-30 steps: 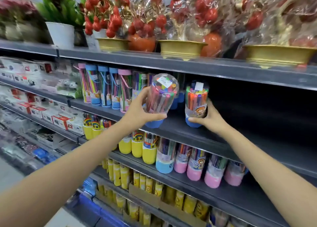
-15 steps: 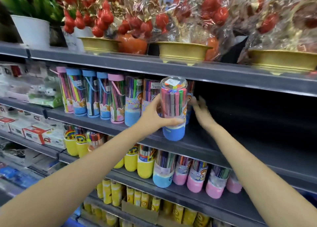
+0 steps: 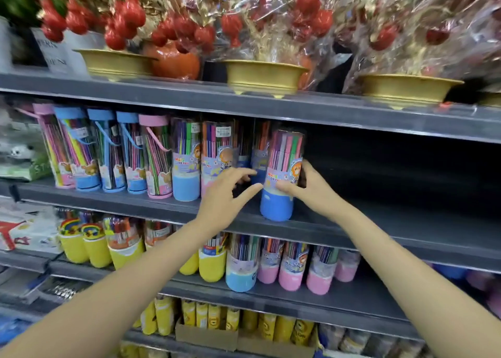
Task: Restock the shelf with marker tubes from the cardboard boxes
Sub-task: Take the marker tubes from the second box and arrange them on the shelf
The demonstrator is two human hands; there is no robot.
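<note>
r hand (image 3: pixel 311 189) grips marker tube (image 3: pixel 282 179) upright on shelf (image 3: pixel 379 222); l hand (image 3: pixel 227 195) open.

The clear plastic marker tube with a blue base (image 3: pixel 282 173) shows pink, purple, green and orange markers and a label with an orange cartoon face and red lettering. The dark grey metal shelf (image 3: pixel 379 222) under it is plain. The taller clear tubes with pastel caps (image 3: pixel 113 151) alternate pink and blue lids and bases. On the shelf below, the yellow-based tubes (image 3: pixel 97 246) bear rainbow prints, and the pink-based tubes (image 3: pixel 291 268) stand beside one light blue. Above, the gold bowls (image 3: pixel 264 76) hold glossy red berries in clear wrap.
</note>
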